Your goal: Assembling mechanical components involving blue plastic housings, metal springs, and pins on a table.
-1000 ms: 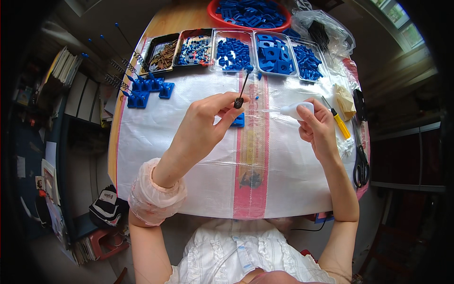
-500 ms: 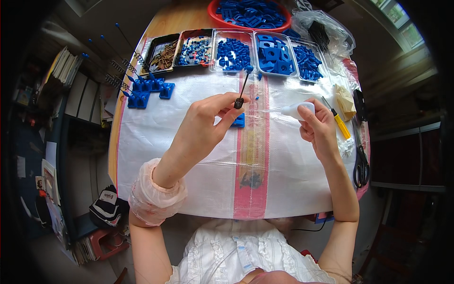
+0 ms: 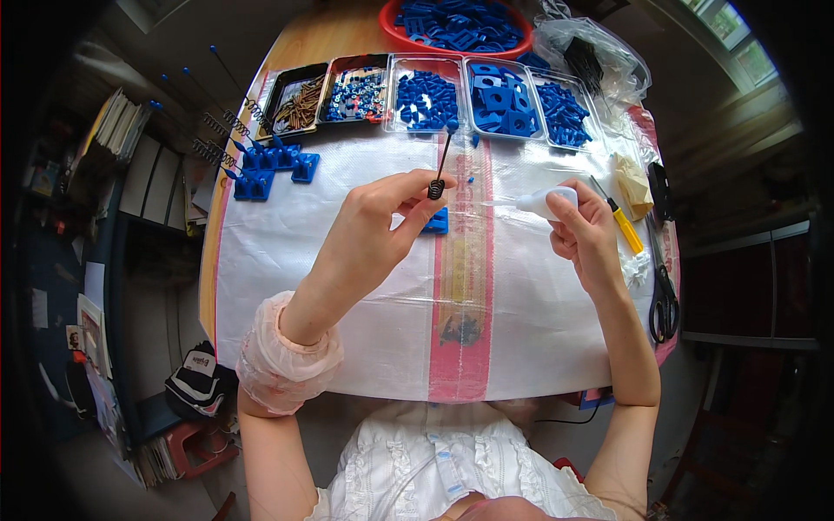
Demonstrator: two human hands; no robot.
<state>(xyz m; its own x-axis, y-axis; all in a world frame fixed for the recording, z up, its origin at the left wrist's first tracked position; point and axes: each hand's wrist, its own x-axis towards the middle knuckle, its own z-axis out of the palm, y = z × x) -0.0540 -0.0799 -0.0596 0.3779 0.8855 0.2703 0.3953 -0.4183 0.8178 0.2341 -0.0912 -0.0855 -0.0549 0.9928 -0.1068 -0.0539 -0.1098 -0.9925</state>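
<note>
White woven table cover (image 3: 330,286) — left hand (image 3: 373,227) fingers pinching a spring rod (image 3: 440,174), right hand (image 3: 584,233) fingers gripping a squeeze bottle (image 3: 540,202).

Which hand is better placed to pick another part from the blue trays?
Probably the left hand: it is nearer the trays, though it holds a spring rod. The right hand grips a white bottle.

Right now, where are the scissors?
In the head view, the scissors lie at the table's right edge, just beyond the right hand.
</note>
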